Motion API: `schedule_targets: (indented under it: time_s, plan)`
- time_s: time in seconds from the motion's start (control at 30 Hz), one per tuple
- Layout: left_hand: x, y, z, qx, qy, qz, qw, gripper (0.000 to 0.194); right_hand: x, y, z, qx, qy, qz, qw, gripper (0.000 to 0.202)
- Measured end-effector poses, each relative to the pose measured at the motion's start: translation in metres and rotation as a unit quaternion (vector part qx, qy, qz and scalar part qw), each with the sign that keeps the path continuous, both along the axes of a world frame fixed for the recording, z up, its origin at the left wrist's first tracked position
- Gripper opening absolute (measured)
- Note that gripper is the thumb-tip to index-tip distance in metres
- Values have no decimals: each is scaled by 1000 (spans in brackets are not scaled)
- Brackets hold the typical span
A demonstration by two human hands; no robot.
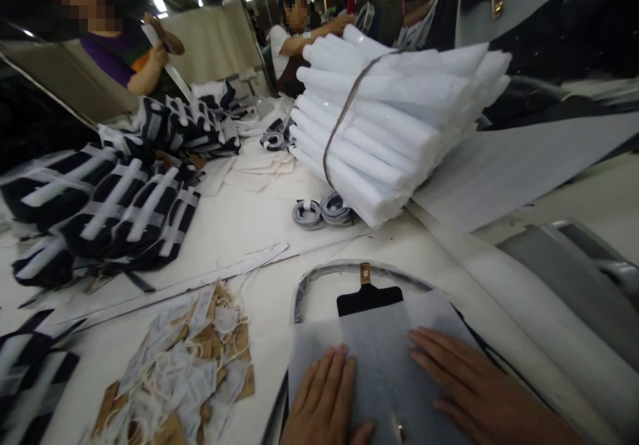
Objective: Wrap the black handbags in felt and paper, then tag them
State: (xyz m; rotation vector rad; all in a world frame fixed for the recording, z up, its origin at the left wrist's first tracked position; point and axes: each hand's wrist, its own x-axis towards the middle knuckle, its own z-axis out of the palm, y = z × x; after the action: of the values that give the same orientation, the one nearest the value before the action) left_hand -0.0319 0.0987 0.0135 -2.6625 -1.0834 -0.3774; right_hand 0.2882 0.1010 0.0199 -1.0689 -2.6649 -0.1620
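Observation:
Both my hands lie flat on a sheet of thin, whitish tissue paper [374,338] that covers most of a dark handbag. My left hand [324,395] rests on its left part, fingers stretched out. On the right side of the sheet, my right hand [464,378] is spread with the fingers apart. Beyond the paper's far edge show the bag's black tab with a gold-coloured clasp [365,273] and a wrapped curved handle [319,272]. A small shiny metal piece [399,426] shows between my hands. The rest of the bag is hidden.
Paper hang tags with strings [200,358] are heaped at the left. Dark wrapped bags [120,205] stand behind them. A tied bundle of white rolls [389,119] and coiled straps [307,213] lie ahead. A grey bag [564,279] is at the right. Other people work across the table.

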Motion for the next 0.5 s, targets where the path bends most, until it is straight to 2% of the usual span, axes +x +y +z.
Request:
schedule_targets:
  time_s: [0.13, 0.3, 0.4, 0.5]
  plan:
    - [7, 16, 21, -22, -23, 43, 999, 41, -4, 11, 4, -14, -6, -14, 1000, 41]
    - [13, 24, 25, -49, -41, 47, 997, 44, -13, 21, 13, -28, 39, -69, 996, 41]
    - [13, 25, 31, -75, -69, 45, 994, 43, -18, 26, 27, -56, 78, -81, 992, 47]
    - [12, 26, 46, -95, -123, 42, 987, 35, -16, 31, 48, -82, 116, -53, 988, 36]
